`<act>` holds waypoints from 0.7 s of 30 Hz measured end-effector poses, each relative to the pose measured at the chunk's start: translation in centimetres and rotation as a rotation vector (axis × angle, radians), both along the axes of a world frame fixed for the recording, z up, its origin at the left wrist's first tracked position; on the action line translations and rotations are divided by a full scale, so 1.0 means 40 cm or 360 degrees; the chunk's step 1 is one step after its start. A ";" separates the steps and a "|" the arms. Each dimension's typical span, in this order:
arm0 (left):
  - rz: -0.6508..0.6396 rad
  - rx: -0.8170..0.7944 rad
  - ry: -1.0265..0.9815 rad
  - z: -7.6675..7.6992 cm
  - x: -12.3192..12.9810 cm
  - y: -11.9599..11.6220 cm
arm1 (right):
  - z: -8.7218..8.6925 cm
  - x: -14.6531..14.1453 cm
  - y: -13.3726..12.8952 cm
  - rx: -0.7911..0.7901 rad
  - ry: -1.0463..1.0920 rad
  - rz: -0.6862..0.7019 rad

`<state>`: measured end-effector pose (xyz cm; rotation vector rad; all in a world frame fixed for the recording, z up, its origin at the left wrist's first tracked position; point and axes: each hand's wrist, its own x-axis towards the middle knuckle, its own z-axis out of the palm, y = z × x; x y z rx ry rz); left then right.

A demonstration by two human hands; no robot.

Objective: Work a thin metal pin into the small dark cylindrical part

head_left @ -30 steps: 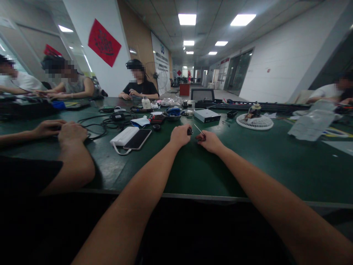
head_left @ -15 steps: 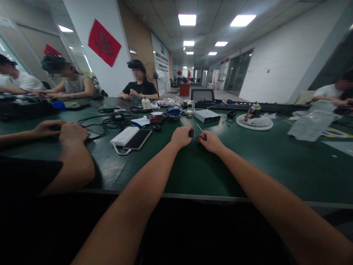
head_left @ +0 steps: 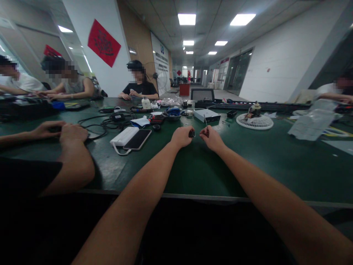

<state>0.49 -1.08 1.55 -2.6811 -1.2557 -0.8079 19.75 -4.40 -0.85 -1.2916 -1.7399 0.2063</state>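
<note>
Above the green table (head_left: 204, 173), my left hand (head_left: 181, 137) is closed around a small dark round part (head_left: 191, 134), whose end faces right. The fingers cover most of it, so its kind does not show. A short gap away, my right hand (head_left: 211, 139) pinches a screwdriver (head_left: 206, 120) with a thin metal shaft. The shaft points up, leaning slightly left, and the handle is mostly hidden in my fingers. Screwdriver and dark part are apart.
A phone (head_left: 138, 140) and a white power bank (head_left: 124, 136) lie to the left, near a co-worker's hands (head_left: 73, 131). Ahead stands a silver-white box (head_left: 205, 115). A white fan grille (head_left: 254, 122) and clear plastic packaging (head_left: 311, 121) are to the right.
My right hand has shifted slightly right, away from the left hand. The screwdriver shaft has swung from leaning far left to nearly upright. My left hand has stayed put.
</note>
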 end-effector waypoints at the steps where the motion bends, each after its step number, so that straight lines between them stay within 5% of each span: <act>1: -0.0012 0.0000 0.0001 0.000 0.000 0.000 | 0.002 0.000 0.000 0.0015 0.0020 -0.0004; 21: -0.0344 0.0040 0.0030 -0.001 0.009 -0.002 | 0.018 -0.003 -0.021 0.0068 -0.0013 0.0012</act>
